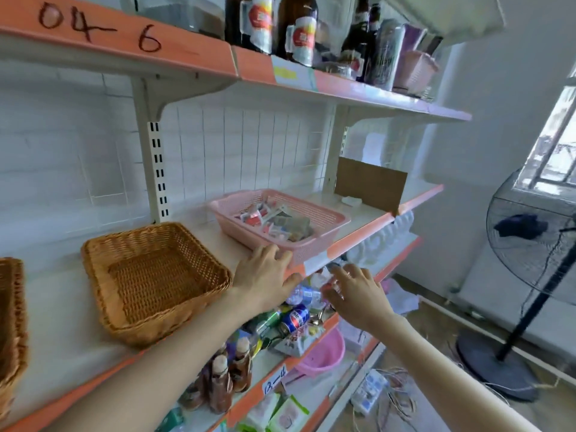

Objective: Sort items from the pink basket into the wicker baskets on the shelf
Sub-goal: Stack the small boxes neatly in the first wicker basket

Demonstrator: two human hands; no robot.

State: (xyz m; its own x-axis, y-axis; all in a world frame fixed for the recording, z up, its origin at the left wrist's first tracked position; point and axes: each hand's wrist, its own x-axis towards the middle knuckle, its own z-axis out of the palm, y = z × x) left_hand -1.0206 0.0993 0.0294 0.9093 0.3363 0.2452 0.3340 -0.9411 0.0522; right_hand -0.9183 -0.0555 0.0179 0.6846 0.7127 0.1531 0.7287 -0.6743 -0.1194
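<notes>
A pink basket [324,213] full of small packets [274,221] stands on the middle shelf [364,219], right of centre. An empty wicker basket [131,319] sits to its left, and the edge of a second wicker basket [11,319] shows at the far left. My left hand [265,275] rests flat on the shelf edge, its fingertips touching the pink basket's near corner, holding nothing. My right hand [355,291] hovers in front of the shelf edge just below the pink basket, fingers spread and empty.
The shelf above carries bottles [299,29] and cans [385,54]. A cardboard sheet [369,185] stands behind the pink basket. The lower shelf holds cans [294,316] and sauce bottles [221,385]. A floor fan [530,244] stands at the right.
</notes>
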